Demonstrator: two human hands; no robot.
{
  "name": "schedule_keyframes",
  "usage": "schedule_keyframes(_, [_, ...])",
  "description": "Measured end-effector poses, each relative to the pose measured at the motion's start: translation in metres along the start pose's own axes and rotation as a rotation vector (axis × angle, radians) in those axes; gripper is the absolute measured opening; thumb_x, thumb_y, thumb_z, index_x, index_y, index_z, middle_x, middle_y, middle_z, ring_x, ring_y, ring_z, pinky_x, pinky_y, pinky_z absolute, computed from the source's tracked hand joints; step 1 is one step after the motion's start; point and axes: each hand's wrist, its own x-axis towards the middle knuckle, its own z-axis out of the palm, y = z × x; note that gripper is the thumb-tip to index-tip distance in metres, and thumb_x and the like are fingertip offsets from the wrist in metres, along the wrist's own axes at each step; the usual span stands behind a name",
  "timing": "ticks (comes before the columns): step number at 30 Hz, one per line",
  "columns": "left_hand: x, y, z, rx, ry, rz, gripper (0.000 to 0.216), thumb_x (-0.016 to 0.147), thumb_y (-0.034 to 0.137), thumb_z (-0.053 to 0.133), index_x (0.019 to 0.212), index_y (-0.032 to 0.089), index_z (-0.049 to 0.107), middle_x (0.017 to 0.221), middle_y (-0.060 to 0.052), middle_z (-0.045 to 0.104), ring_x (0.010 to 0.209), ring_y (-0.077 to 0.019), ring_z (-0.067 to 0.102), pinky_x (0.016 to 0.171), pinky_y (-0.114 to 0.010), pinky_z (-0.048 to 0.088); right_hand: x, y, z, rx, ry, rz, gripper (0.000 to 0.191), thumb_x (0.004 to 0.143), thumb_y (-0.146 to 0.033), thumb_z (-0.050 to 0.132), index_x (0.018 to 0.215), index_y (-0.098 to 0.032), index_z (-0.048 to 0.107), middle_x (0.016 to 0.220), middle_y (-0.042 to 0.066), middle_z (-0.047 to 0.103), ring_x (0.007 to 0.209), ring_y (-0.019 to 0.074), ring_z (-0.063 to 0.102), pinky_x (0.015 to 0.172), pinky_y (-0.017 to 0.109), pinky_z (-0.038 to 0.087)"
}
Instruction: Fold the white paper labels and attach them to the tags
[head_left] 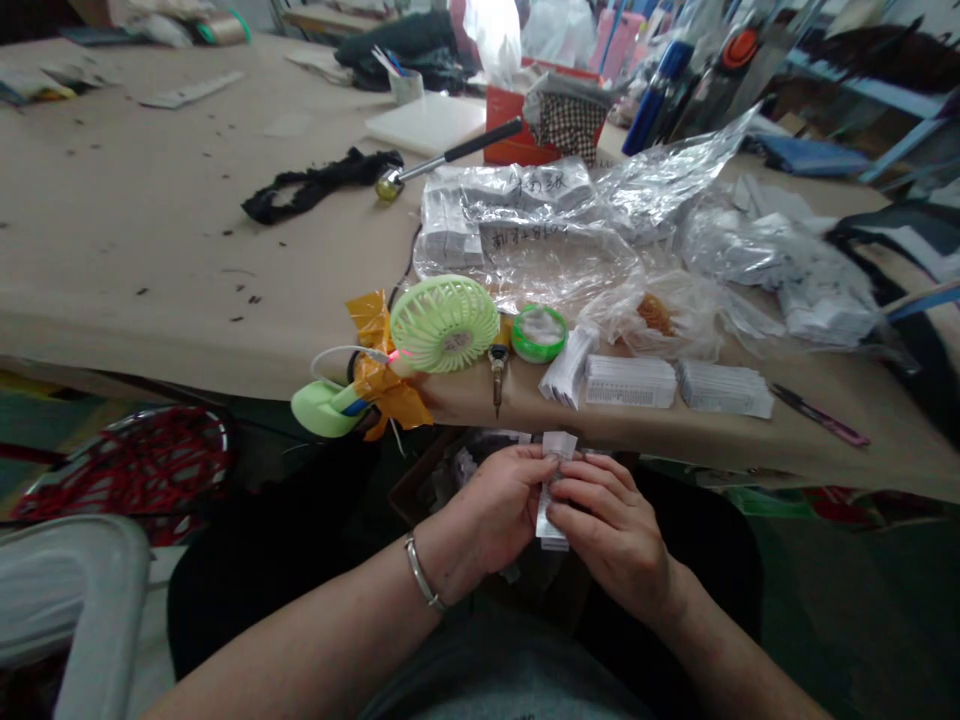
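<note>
Both hands are together below the table's front edge, over my lap. A small stack of white paper labels (553, 535) stands upright between them. My left hand (510, 505) has its thumb and fingers closed on the stack from the left. From the other side my right hand (611, 520) presses its bent fingers on the same labels. Just beyond, at the table edge, lie a loose bundle of labels (568, 368), a second bundle (630, 382) and a third one (725, 388).
A green handheld fan (444, 325) is taped at the table edge. Beside it are a soldering-iron-like tool (497, 375) and a green round tub (538, 333). Plastic bags (555, 260), a bag of rubber bands (656, 313) and a pink-handled cutter (821, 415) lie rightward. An open box (420, 490) stands below.
</note>
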Motion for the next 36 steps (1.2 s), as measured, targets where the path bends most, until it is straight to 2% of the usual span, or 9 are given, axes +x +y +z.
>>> schedule_keyframes(8, [-0.004, 0.001, -0.003, -0.017, -0.059, -0.025, 0.013, 0.072, 0.016, 0.070, 0.078, 0.006, 0.066, 0.070, -0.006, 0.063, 0.057, -0.0097, 0.058, 0.053, -0.019, 0.043, 0.002, 0.003, -0.002, 0.029, -0.092, -0.041, 0.019, 0.084, -0.009, 0.056, 0.093, -0.021, 0.066, 0.095, 0.003, 0.072, 0.105, 0.0197, 0.063, 0.097, 0.042, 0.048])
schedule_keyframes(12, [-0.003, 0.000, -0.005, 0.008, -0.008, -0.016, 0.008, 0.072, 0.012, 0.069, 0.075, 0.006, 0.064, 0.065, -0.004, 0.062, 0.052, -0.0079, 0.057, 0.051, -0.017, 0.043, -0.002, 0.001, -0.004, 0.104, -0.080, -0.012, 0.026, 0.082, -0.011, 0.060, 0.106, -0.020, 0.062, 0.098, 0.005, 0.072, 0.104, 0.0222, 0.062, 0.096, 0.044, 0.048])
schedule_keyframes(14, [-0.003, 0.000, -0.007, 0.048, 0.003, -0.034, 0.009, 0.077, 0.015, 0.064, 0.081, 0.007, 0.064, 0.065, -0.004, 0.062, 0.050, -0.0094, 0.058, 0.051, -0.020, 0.045, -0.007, 0.003, -0.007, 0.185, -0.025, 0.091, 0.031, 0.080, -0.015, 0.063, 0.111, -0.020, 0.060, 0.102, 0.008, 0.069, 0.106, 0.0247, 0.061, 0.094, 0.046, 0.049])
schedule_keyframes(18, [-0.008, 0.001, -0.009, 0.147, -0.086, -0.130, 0.016, 0.084, 0.025, 0.059, 0.092, 0.012, 0.061, 0.069, -0.005, 0.063, 0.054, -0.0145, 0.063, 0.054, -0.027, 0.051, -0.007, 0.012, -0.012, 0.284, 0.123, 0.451, 0.026, 0.085, -0.020, 0.056, 0.110, -0.022, 0.060, 0.106, 0.008, 0.063, 0.102, 0.0229, 0.061, 0.089, 0.040, 0.051])
schedule_keyframes(22, [-0.012, 0.001, -0.008, 0.162, -0.117, -0.154, 0.015, 0.082, 0.027, 0.061, 0.087, 0.013, 0.059, 0.066, -0.002, 0.060, 0.052, -0.0132, 0.062, 0.052, -0.025, 0.050, 0.004, 0.017, -0.012, 0.436, -0.021, 0.599, 0.031, 0.084, -0.026, 0.059, 0.114, -0.023, 0.060, 0.111, 0.007, 0.063, 0.102, 0.0204, 0.061, 0.089, 0.034, 0.051])
schedule_keyframes(26, [-0.014, 0.000, -0.007, 0.177, -0.168, -0.181, 0.016, 0.081, 0.028, 0.061, 0.084, 0.013, 0.057, 0.065, -0.002, 0.059, 0.050, -0.0123, 0.061, 0.051, -0.024, 0.050, 0.005, 0.025, -0.004, 0.945, -0.178, 0.784, 0.041, 0.082, -0.034, 0.063, 0.121, -0.025, 0.056, 0.101, 0.005, 0.068, 0.083, 0.0164, 0.067, 0.073, 0.029, 0.055])
schedule_keyframes(29, [-0.015, -0.001, -0.008, 0.209, -0.221, -0.216, 0.019, 0.081, 0.031, 0.062, 0.080, 0.012, 0.057, 0.065, -0.002, 0.058, 0.049, -0.0116, 0.060, 0.050, -0.023, 0.050, 0.000, 0.033, 0.004, 1.224, -0.228, 0.807, 0.042, 0.078, -0.038, 0.067, 0.117, -0.025, 0.059, 0.106, 0.006, 0.068, 0.087, 0.0175, 0.067, 0.075, 0.031, 0.056])
schedule_keyframes(32, [-0.016, -0.002, -0.009, 0.223, -0.208, -0.221, 0.020, 0.080, 0.032, 0.063, 0.081, 0.013, 0.056, 0.065, -0.001, 0.058, 0.048, -0.0105, 0.059, 0.049, -0.022, 0.050, 0.001, 0.033, 0.005, 1.124, -0.153, 0.742, 0.038, 0.079, -0.036, 0.066, 0.116, -0.025, 0.060, 0.107, 0.006, 0.068, 0.091, 0.0180, 0.066, 0.079, 0.032, 0.055])
schedule_keyframes(36, [-0.016, -0.002, -0.011, 0.220, -0.168, -0.200, 0.018, 0.080, 0.031, 0.063, 0.085, 0.014, 0.056, 0.066, 0.000, 0.058, 0.048, -0.0100, 0.058, 0.050, -0.023, 0.049, 0.010, 0.023, -0.003, 0.617, -0.096, 0.543, 0.030, 0.083, -0.027, 0.062, 0.112, -0.024, 0.063, 0.109, 0.007, 0.064, 0.100, 0.0196, 0.062, 0.087, 0.033, 0.052])
